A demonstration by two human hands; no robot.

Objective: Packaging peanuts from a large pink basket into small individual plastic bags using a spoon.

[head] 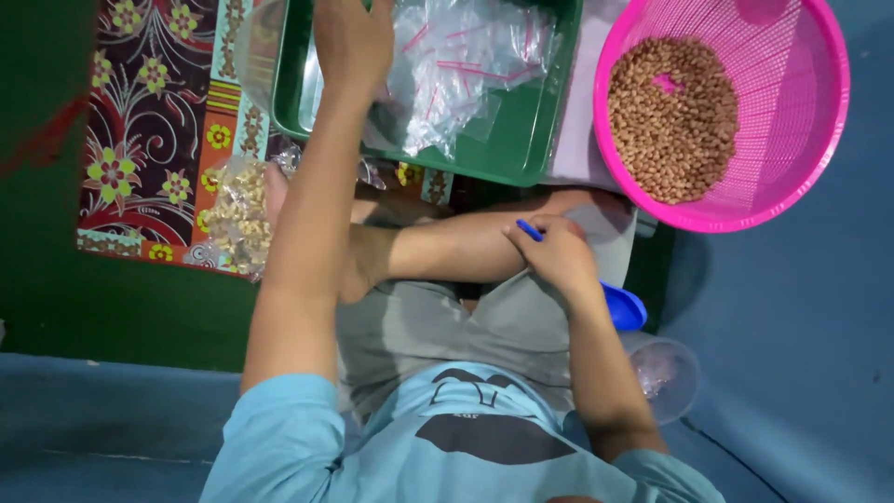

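Left hand [352, 37] reaches into green plastic tray [521, 149], fingers on clear zip bags [456, 65]; grip unclear. Right hand [554, 251] clamps blue plastic scoop [622, 305] on lap. Pink mesh basket [801, 140] of peanuts [672, 121] beside tray.

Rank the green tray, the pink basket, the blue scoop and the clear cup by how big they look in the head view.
1 and 2. Pink basket and green tray: unsure, the tray is cut off at the top.
3. Clear cup.
4. Blue scoop, partly hidden by the right hand.
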